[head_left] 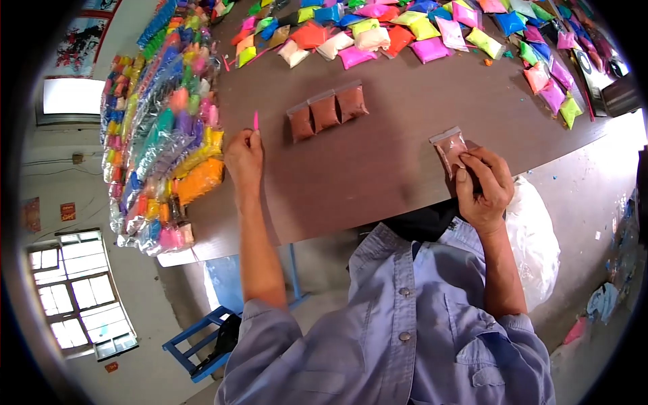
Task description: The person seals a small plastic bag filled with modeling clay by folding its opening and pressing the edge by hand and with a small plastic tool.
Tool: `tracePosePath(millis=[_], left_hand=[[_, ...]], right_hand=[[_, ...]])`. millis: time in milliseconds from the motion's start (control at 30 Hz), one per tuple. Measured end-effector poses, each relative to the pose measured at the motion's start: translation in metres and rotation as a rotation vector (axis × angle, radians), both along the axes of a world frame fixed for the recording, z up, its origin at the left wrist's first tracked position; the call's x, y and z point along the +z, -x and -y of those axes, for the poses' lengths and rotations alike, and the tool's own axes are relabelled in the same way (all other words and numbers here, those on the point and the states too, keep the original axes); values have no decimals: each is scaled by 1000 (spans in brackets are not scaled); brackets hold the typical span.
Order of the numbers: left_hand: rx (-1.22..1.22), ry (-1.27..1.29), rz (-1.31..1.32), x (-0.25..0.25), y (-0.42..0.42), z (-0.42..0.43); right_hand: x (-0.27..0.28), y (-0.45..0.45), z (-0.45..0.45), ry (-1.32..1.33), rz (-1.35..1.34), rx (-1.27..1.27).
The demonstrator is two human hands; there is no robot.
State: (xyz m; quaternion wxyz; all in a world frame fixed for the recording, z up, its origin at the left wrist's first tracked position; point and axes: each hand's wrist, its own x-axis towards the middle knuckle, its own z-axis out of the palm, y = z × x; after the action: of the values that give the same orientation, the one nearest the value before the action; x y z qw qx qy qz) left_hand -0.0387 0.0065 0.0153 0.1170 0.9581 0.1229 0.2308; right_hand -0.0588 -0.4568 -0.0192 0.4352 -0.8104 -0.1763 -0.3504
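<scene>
In my left hand (244, 158), a thin pink pointed stick (256, 120) stands up between thumb and fingers; its lower part is hidden. My right hand (484, 182) pinches the lower right edge of a small clear packet (448, 148) with brown filling, over the table's front right part. Three similar brown packets (327, 112) lie side by side in a slightly slanted row on the table (344, 175), between my two hands and farther from me.
Piled clear bags of colourful packets (169, 128) line the table's left side. Many bright loose packets (378, 37) spread along the far side and right corner. A dark box-like object (619, 96) sits at the right edge. A blue stool (202, 341) stands below left, a white plastic bag (533, 236) below right.
</scene>
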Motion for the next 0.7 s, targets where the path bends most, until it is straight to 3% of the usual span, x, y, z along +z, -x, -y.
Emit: tracePosePath(millis=[333, 533, 600, 700], left_hand=[[30, -454, -230, 12, -14, -4], [-23, -365, -78, 9, 1, 2], [9, 420, -61, 30, 14, 42], [-152, 498, -88, 50, 36, 134]], right_hand=[[4, 3, 8, -25, -27, 39], [15, 5, 20, 1, -111, 145], [16, 8, 21, 10, -162, 160], [19, 5, 17, 40, -124, 171]])
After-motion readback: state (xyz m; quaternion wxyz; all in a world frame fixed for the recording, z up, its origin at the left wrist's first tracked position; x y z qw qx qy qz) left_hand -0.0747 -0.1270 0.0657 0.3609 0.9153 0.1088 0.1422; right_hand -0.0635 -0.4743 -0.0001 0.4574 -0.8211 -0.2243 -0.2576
